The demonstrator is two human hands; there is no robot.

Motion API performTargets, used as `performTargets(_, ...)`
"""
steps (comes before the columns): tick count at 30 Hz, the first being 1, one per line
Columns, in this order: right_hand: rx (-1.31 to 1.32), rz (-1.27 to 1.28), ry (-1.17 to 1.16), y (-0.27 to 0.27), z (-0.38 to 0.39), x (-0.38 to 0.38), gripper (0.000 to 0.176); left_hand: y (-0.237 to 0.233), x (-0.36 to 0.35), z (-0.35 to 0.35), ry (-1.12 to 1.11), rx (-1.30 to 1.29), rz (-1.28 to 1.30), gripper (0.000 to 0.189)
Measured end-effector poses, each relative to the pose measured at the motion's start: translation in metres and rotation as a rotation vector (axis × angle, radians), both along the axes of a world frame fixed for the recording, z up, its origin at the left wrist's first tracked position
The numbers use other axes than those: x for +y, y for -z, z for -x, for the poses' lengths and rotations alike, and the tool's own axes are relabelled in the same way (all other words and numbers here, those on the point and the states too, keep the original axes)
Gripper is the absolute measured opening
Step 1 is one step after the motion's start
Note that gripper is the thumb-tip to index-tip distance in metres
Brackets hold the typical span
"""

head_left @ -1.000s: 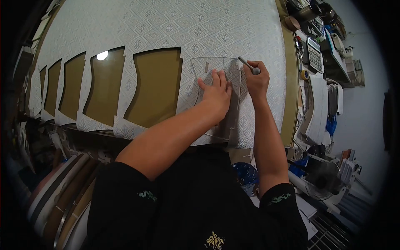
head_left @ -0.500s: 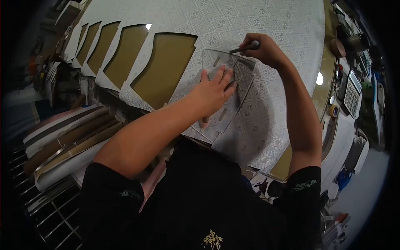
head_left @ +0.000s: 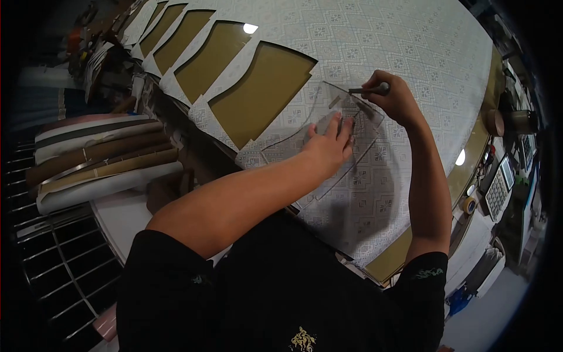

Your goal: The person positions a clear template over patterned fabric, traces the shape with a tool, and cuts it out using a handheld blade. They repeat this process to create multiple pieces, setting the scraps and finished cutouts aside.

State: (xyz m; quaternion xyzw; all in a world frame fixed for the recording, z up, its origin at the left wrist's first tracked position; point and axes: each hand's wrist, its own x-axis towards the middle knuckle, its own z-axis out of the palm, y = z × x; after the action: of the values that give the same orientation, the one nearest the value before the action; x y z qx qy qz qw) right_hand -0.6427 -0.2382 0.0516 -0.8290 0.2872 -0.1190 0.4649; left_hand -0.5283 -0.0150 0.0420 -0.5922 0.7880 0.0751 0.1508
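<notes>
The white patterned sheet (head_left: 410, 41) covers most of the bench (head_left: 399, 252). Near the bench's front edge the clear template (head_left: 363, 117) lies pinned under the left hand (head_left: 329, 145), whose fingers are flat and spread, while the right hand (head_left: 394, 98) pinches a pen (head_left: 369, 91) with its tip at the template's far edge. In my judgement the tracing needs firm downward pressure so the template cannot creep, with the tip run tight against the edge. Shaped cut-outs (head_left: 267, 88) run toward the bench's left end, material rolls (head_left: 99, 158) are stacked below it, and a calculator (head_left: 498, 190) and tape roll (head_left: 467, 205) sit beyond the right edge.
</notes>
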Motion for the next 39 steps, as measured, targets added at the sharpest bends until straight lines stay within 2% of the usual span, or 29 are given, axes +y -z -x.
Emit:
performTargets(7, -0.050, 0.021, -0.065, 0.010, -0.056, 0.009, 0.019, -0.005, -0.002, 0.003, -0.029, 0.008, -0.073, 0.059)
performTargets(10, -0.051, -0.107, -0.039, 0.011, -0.056, 0.012, 0.020, -0.005, -0.003, 0.005, -0.051, 0.025, -0.084, 0.061)
performTargets(16, -0.110, -0.090, -0.043, 0.020, -0.052, 0.011, 0.021, -0.009, -0.004, 0.004, -0.063, 0.038, -0.110, 0.061)
performTargets(20, -0.054, -0.116, -0.113, 0.009, -0.059, -0.005, 0.020, -0.008, -0.002, 0.004, -0.086, 0.058, -0.109, 0.059)
performTargets(22, -0.047, -0.136, -0.257, 0.006, -0.069, -0.024, 0.019, -0.003, 0.001, 0.005, -0.109, 0.069, -0.042, 0.055)
performTargets(24, -0.033, -0.191, -0.302, -0.002, -0.083, -0.039, 0.017, -0.001, 0.002, 0.005, -0.123, 0.080, -0.026, 0.053)
performTargets(26, 0.066, -0.132, -0.497, -0.012, -0.099, -0.052, 0.015, 0.003, 0.002, 0.006, -0.136, 0.089, -0.012, 0.051)
performTargets(28, 0.074, -0.132, -0.545, -0.017, -0.115, -0.059, 0.015, 0.006, 0.002, 0.006, -0.163, 0.143, 0.006, 0.048)
performTargets(30, 0.227, -0.151, -0.664, -0.026, -0.129, -0.066, 0.014, 0.005, 0.003, 0.007, -0.164, 0.128, -0.003, 0.048)
performTargets(32, 0.254, -0.170, -0.702, -0.032, -0.140, -0.070, 0.015, 0.000, 0.001, 0.009, -0.161, 0.111, -0.010, 0.047)
performTargets(35, 0.307, -0.176, -0.762, -0.039, -0.152, -0.069, 0.017, -0.005, -0.001, 0.014, -0.188, 0.070, -0.160, 0.055)
performTargets(39, 0.392, -0.133, -0.873, -0.040, -0.169, -0.070, 0.018, -0.008, 0.003, 0.011, -0.155, 0.029, -0.052, 0.050)
